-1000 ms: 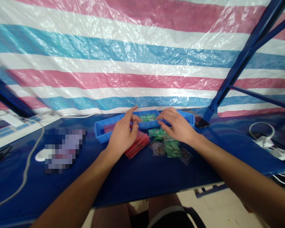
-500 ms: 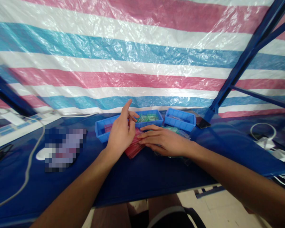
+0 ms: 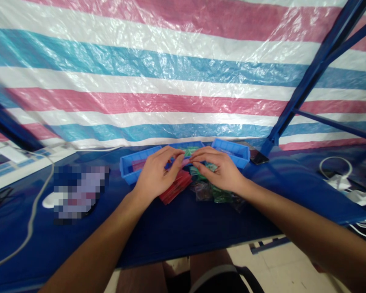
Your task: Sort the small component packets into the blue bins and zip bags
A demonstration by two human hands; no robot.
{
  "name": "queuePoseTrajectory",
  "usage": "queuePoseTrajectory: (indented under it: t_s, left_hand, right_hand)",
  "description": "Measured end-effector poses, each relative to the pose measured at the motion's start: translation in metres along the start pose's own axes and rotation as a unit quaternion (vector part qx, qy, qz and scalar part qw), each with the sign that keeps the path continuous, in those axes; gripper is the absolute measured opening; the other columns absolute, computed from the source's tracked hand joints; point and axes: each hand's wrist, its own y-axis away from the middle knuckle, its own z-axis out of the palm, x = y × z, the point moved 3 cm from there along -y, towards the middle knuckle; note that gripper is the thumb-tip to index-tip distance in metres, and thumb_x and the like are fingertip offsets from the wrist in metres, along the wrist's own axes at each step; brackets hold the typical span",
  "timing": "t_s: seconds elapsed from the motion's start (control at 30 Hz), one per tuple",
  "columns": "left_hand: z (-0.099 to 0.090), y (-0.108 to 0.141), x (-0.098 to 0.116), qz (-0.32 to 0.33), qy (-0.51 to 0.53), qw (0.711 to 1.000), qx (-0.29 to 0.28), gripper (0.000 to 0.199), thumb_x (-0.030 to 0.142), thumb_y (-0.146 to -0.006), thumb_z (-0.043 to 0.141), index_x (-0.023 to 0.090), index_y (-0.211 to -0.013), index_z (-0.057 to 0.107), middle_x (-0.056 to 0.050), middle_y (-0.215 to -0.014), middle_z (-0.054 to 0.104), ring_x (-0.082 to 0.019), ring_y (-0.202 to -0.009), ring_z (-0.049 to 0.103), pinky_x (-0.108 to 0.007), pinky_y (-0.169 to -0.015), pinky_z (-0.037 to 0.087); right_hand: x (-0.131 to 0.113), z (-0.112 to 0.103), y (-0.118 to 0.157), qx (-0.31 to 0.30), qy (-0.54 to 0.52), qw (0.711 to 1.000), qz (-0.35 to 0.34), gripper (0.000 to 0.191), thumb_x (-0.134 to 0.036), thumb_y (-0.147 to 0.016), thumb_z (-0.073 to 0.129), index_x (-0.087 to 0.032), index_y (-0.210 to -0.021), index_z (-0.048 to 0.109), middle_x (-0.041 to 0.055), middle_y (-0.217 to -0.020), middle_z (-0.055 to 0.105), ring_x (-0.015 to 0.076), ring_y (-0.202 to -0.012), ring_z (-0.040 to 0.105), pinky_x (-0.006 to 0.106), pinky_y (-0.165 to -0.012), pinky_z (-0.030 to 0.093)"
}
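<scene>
My left hand [image 3: 157, 171] and my right hand [image 3: 219, 167] meet above the table, each with thumb and fingers pinched on a small red plastic bag [image 3: 186, 162]. Just below them lies a fanned stack of red plastic bags [image 3: 175, 189]. Under and beside my right hand is a loose pile of green plastic bags [image 3: 222, 196] and dark see-through bags [image 3: 203, 191]. Behind my hands stand a left blue bin [image 3: 128, 177] with red bags in it, a middle blue bin [image 3: 179, 145] with green bags, and a right blue bin [image 3: 244, 156], its contents partly hidden.
A phone [image 3: 260, 158] lies right of the bins. On the left are a blurred-out purple item [image 3: 88, 187], a white cable [image 3: 33, 219] and a white strip [image 3: 6, 171]. White plugs [image 3: 341, 182] sit far right. Striped sheeting [image 3: 158, 101] hangs behind the blue table [image 3: 177, 232].
My right hand has lifted off the red stack with a red bag. My left hand has come down from its raised finger and now pinches the same bag.
</scene>
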Motion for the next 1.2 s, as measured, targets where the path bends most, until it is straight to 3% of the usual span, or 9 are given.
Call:
queuePoseTrajectory:
  t_s: [0.17, 0.37, 0.43, 0.6, 0.77, 0.93, 1.03, 1.1, 1.2]
  left_hand:
    - [0.006, 0.0, 0.003, -0.014, 0.017, 1.0, -0.022, 0.028, 0.045, -0.106, 0.067, 0.021, -0.113, 0.081, -0.008, -0.108, 0.083, -0.027, -0.097, 0.078, -0.038, -0.094, 0.057]
    - [0.006, 0.001, -0.011, -0.114, 0.113, 0.987, 0.03, 0.034, 0.051, -0.101, 0.075, 0.021, -0.112, 0.085, -0.007, -0.111, 0.086, -0.028, -0.101, 0.079, -0.039, -0.096, 0.059]
    - [0.007, 0.001, -0.014, -0.148, 0.179, 0.972, 0.037, 0.037, 0.054, -0.098, 0.078, 0.02, -0.111, 0.086, -0.008, -0.109, 0.086, -0.029, -0.102, 0.079, -0.038, -0.094, 0.06]
    - [0.014, -0.001, -0.014, -0.188, 0.299, 0.935, 0.025, 0.037, 0.05, -0.092, 0.086, 0.019, -0.112, 0.083, -0.008, -0.112, 0.086, -0.027, -0.1, 0.08, -0.037, -0.093, 0.061]
    - [0.019, -0.002, -0.014, -0.177, 0.323, 0.93, 0.014, 0.039, 0.046, -0.087, 0.092, 0.018, -0.111, 0.081, -0.009, -0.108, 0.086, -0.027, -0.102, 0.081, -0.038, -0.098, 0.061]
    - [0.02, -0.002, -0.017, -0.19, 0.343, 0.92, 0.024, 0.04, 0.048, -0.084, 0.094, 0.018, -0.107, 0.081, -0.009, -0.106, 0.086, -0.027, -0.101, 0.081, -0.04, -0.098, 0.062]
    - [0.02, -0.001, -0.02, -0.197, 0.361, 0.911, 0.035, 0.043, 0.048, -0.084, 0.094, 0.018, -0.11, 0.079, -0.009, -0.106, 0.086, -0.027, -0.103, 0.081, -0.04, -0.101, 0.062]
    - [0.02, -0.001, -0.022, -0.187, 0.34, 0.921, 0.045, 0.044, 0.046, -0.087, 0.092, 0.018, -0.117, 0.077, -0.009, -0.109, 0.085, -0.026, -0.103, 0.08, -0.04, -0.101, 0.062]
    - [0.015, 0.0, -0.019, -0.122, 0.202, 0.969, 0.08, 0.041, 0.042, -0.094, 0.085, 0.021, -0.127, 0.075, -0.01, -0.121, 0.082, -0.025, -0.105, 0.078, -0.039, -0.096, 0.062]
  right_hand:
    - [0.017, -0.009, 0.001, 0.113, -0.049, 0.988, 0.094, 0.013, -0.037, -0.102, 0.075, -0.026, -0.106, 0.08, 0.0083, -0.113, 0.079, 0.0263, -0.109, 0.075, 0.045, -0.105, 0.06]
    - [0.033, 0.001, 0.001, 0.136, -0.24, 0.951, 0.139, 0.049, -0.038, -0.086, 0.093, -0.028, -0.127, 0.067, 0.0016, -0.106, 0.078, 0.0188, -0.099, 0.076, 0.036, -0.098, 0.062]
    - [0.035, 0.004, 0.0, 0.119, -0.269, 0.943, 0.156, 0.048, -0.04, -0.086, 0.094, -0.027, -0.125, 0.068, 0.0002, -0.098, 0.078, 0.0178, -0.093, 0.076, 0.034, -0.092, 0.062]
    - [0.032, -0.001, -0.001, 0.138, -0.269, 0.938, 0.17, 0.041, -0.046, -0.086, 0.093, -0.025, -0.115, 0.073, -0.0006, -0.09, 0.076, 0.0166, -0.083, 0.073, 0.034, -0.083, 0.061]
    - [0.03, -0.008, -0.002, 0.177, -0.241, 0.94, 0.167, 0.043, -0.047, -0.084, 0.095, -0.024, -0.114, 0.075, -0.0003, -0.09, 0.075, 0.0162, -0.084, 0.07, 0.032, -0.082, 0.059]
    - [0.029, -0.004, -0.002, 0.136, -0.267, 0.937, 0.178, 0.046, -0.048, -0.082, 0.096, -0.026, -0.117, 0.074, 0.001, -0.098, 0.079, 0.0192, -0.094, 0.075, 0.036, -0.093, 0.061]
    - [0.03, 0.001, -0.002, 0.082, -0.282, 0.934, 0.204, 0.046, -0.053, -0.078, 0.097, -0.026, -0.107, 0.074, 0.0023, -0.1, 0.082, 0.0235, -0.098, 0.078, 0.04, -0.095, 0.063]
    - [0.031, 0.001, -0.002, 0.077, -0.264, 0.937, 0.213, 0.043, -0.056, -0.078, 0.096, -0.025, -0.099, 0.075, 0.0023, -0.096, 0.081, 0.0241, -0.094, 0.077, 0.041, -0.091, 0.064]
    - [0.033, -0.004, -0.001, 0.134, -0.223, 0.942, 0.213, 0.04, -0.057, -0.082, 0.093, -0.025, -0.093, 0.072, 0.0014, -0.089, 0.078, 0.0213, -0.083, 0.073, 0.038, -0.082, 0.063]
